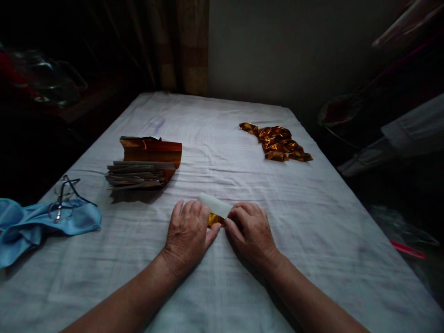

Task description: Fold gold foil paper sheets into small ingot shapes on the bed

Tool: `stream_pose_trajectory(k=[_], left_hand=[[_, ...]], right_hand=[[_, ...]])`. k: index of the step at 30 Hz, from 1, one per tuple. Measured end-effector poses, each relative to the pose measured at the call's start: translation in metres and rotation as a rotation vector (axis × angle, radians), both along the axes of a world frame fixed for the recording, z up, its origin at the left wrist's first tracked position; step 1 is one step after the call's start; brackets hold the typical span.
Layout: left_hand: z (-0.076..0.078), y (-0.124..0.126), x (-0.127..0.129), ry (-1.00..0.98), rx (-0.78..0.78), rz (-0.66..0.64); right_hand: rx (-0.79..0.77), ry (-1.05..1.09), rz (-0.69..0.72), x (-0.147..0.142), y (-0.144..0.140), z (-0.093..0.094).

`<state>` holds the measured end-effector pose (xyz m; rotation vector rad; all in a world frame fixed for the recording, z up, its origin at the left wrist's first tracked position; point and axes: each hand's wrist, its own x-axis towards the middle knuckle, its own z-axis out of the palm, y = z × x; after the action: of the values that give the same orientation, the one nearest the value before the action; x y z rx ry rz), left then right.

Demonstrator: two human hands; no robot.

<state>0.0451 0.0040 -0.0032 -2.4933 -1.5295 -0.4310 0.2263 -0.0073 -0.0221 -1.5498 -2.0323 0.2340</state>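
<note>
Both hands work on one sheet of gold foil paper [214, 203] at the near middle of the cloth-covered table. Its pale back faces up, and a folded strip along the near edge shows gold. My left hand [189, 233] grips the left part of the sheet, its thumb at the near fold and its fingers covering that end. At the right end, my right hand [252, 231] pinches the paper between thumb and curled fingers. Beyond the left hand lies a curled stack of gold foil sheets [149, 150]. Farther right rests a pile of folded gold foil pieces [277, 141].
A pale cloth [215, 125] with wrinkles covers the table. Eyeglasses [62, 203] lie on a light blue cloth [76, 219] at the left edge. A wall [260, 51] rises behind. Past the right edge is a pink strip-like object [407, 249].
</note>
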Motion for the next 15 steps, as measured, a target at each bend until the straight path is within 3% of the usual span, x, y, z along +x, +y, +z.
stream_pose_trajectory(k=[15], left_hand=[[0.0019, -0.0013, -0.0005, -0.025, -0.051, 0.007]], right_hand=[[0.009, 0.016, 0.022, -0.0006, 0.0019, -0.0018]])
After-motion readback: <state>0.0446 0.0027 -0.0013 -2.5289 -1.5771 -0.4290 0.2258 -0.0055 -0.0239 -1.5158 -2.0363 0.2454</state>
